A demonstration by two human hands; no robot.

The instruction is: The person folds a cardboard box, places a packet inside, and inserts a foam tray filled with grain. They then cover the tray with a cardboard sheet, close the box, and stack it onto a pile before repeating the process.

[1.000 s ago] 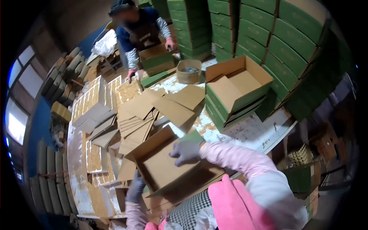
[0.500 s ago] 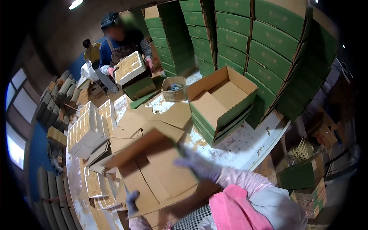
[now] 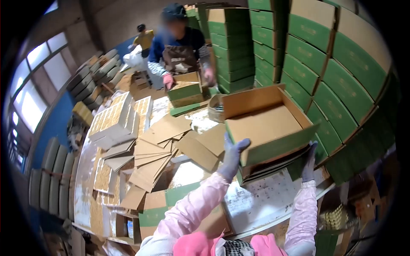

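Observation:
An open-topped cardboard box (image 3: 277, 146), green outside and brown inside, rests on top of other green boxes (image 3: 242, 175) at the table's right side. My left hand (image 3: 232, 157), in a lavender glove, grips its near left corner, thumb toward the front wall. My right hand (image 3: 308, 164), gloved alike, holds the right end, its fingers partly hidden behind the wall. Flat brown cardboard sheets (image 3: 149, 160) lie spread to the left of my left hand. Green and brown cardboard (image 3: 183, 194) lies under my left forearm.
Tall stacks of green boxes (image 3: 309, 59) stand behind and to the right. White filled trays (image 3: 112, 121) are piled on the table's left. Across the table, a co-worker (image 3: 181, 55) handles a filled green box (image 3: 185, 94). A round tub (image 3: 216, 109) stands at the back.
The box has gone from in front of me to the stack at the right, with both my hands on it. The co-worker's white tray is now down in the green box.

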